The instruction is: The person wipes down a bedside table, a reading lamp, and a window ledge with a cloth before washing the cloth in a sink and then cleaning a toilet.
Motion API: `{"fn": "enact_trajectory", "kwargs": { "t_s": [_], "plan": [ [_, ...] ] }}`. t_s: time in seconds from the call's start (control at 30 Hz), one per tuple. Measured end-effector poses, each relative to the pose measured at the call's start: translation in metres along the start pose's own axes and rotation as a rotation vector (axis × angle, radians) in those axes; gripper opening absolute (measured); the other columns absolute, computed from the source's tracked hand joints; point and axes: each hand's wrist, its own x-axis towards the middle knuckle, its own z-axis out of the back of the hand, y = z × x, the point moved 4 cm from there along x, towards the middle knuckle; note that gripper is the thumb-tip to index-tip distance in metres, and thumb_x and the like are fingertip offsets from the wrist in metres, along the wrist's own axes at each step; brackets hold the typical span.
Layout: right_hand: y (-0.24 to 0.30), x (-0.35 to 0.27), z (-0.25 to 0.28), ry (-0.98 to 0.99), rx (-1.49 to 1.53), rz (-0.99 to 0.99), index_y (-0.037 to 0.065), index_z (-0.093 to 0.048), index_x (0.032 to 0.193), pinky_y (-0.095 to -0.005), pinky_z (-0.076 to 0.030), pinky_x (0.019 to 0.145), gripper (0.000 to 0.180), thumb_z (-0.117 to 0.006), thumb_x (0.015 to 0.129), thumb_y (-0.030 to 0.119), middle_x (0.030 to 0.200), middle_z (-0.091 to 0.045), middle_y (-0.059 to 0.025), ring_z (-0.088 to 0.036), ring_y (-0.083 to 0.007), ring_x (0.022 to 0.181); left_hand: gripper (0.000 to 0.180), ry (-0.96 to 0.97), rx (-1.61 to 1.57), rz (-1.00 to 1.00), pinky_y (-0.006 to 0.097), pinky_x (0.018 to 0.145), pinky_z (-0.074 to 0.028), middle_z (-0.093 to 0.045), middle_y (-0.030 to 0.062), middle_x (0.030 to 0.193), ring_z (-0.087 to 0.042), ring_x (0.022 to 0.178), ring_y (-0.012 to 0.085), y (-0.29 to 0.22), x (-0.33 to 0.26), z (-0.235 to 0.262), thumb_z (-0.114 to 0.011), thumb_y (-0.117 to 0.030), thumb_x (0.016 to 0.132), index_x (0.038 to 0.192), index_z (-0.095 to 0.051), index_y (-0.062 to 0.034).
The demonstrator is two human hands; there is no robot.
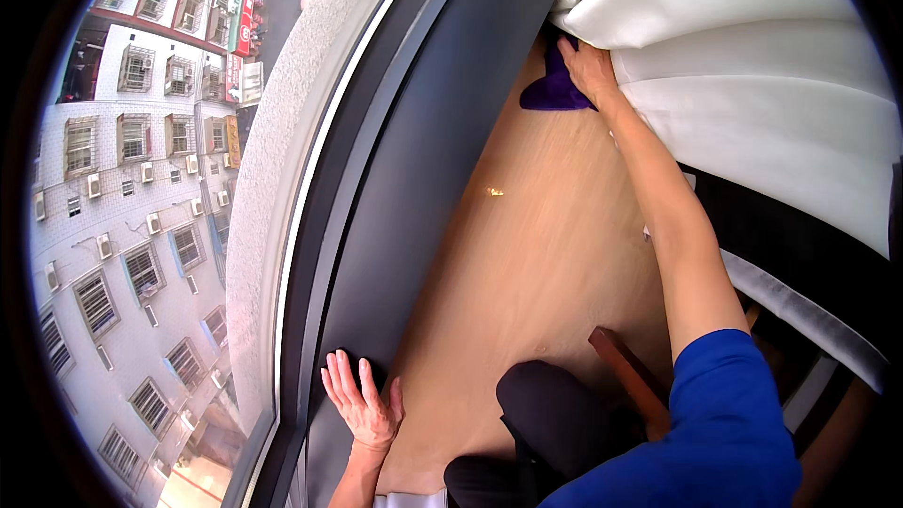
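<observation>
My left hand lies flat with fingers apart on the dark grey window frame, near its lower end. It holds nothing. Far ahead, my outstretched right hand grips a purple cloth against the light wood floor. Part of the cloth is under the hand, and its far side runs into shadow beside the white curtain. The right fingers are partly hidden by the hand and the curtain's edge.
A small yellowish bit shows on the wood. A reddish-brown wooden bar stands by my black-clad knee. Grey-white fabric edges a dark gap at right. Beyond the glass are a rough pale ledge and buildings far below.
</observation>
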Motion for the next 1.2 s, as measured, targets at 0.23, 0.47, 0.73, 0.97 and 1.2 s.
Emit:
{"fn": "enact_trajectory", "kwargs": {
  "t_s": [0.23, 0.47, 0.73, 0.97, 1.2],
  "plan": [
    [-0.019, -0.040, 0.091, 0.096, 0.115, -0.041, -0.002, -0.043, 0.129, -0.0399, -0.036, 0.101, 0.054, -0.059, 0.082, 0.019, 0.133, -0.045, -0.0187, -0.042, -0.0357, 0.121, 0.072, 0.041, 0.019, -0.008, 0.061, 0.105, -0.022, -0.029, 0.0319, 0.139, -0.028, 0.129, 0.0491, -0.002, 0.000, -0.001, -0.066, -0.017, 0.075, 0.134, -0.030, 0.0031],
    [-0.010, -0.007, 0.145, -0.242, 0.499, 0.140, -0.001, -0.040, 0.134, -0.0312, -0.039, 0.097, 0.046, -0.042, 0.096, 0.025, 0.127, -0.053, -0.0190, -0.053, -0.0289, 0.113, 0.062, 0.027, 0.016, -0.034, 0.061, 0.105, -0.024, -0.034, 0.0319, 0.135, -0.032, 0.127, 0.0488, 0.006, -0.005, -0.009, -0.060, -0.016, 0.075, 0.130, -0.036, 0.0042],
    [-0.152, -0.012, 0.158, -0.154, -0.332, -0.408, -0.002, -0.055, 0.112, -0.0407, -0.050, 0.080, 0.039, -0.059, 0.074, 0.009, 0.104, -0.062, -0.0259, -0.064, -0.0341, 0.093, 0.059, 0.010, 0.008, -0.033, 0.060, 0.104, -0.025, -0.035, 0.0308, 0.135, -0.033, 0.127, 0.0485, 0.005, -0.003, -0.007, -0.060, -0.015, 0.077, 0.129, -0.039, 0.0033],
    [-0.106, 0.025, 0.195, 0.655, -0.346, -0.410, -0.001, -0.068, 0.096, -0.0400, -0.052, 0.070, 0.041, -0.072, 0.074, 0.033, 0.090, -0.067, -0.0192, -0.065, -0.0280, 0.078, 0.061, -0.007, 0.009, -0.020, 0.061, 0.104, -0.025, -0.034, 0.0305, 0.136, -0.033, 0.127, 0.0481, 0.007, -0.008, -0.008, -0.061, -0.011, 0.077, 0.131, -0.036, 0.0031],
    [0.014, 0.074, 0.175, 0.372, -0.032, -0.020, -0.004, -0.066, 0.079, -0.0347, -0.051, 0.061, 0.025, -0.058, 0.077, 0.019, 0.069, -0.066, -0.0147, -0.062, -0.0257, 0.059, 0.058, -0.006, 0.060, 0.003, 0.062, 0.102, -0.026, -0.034, 0.0314, 0.135, -0.034, 0.126, 0.0497, 0.013, -0.018, -0.005, -0.057, -0.015, 0.079, 0.130, -0.036, 0.0038]
  ]
}}
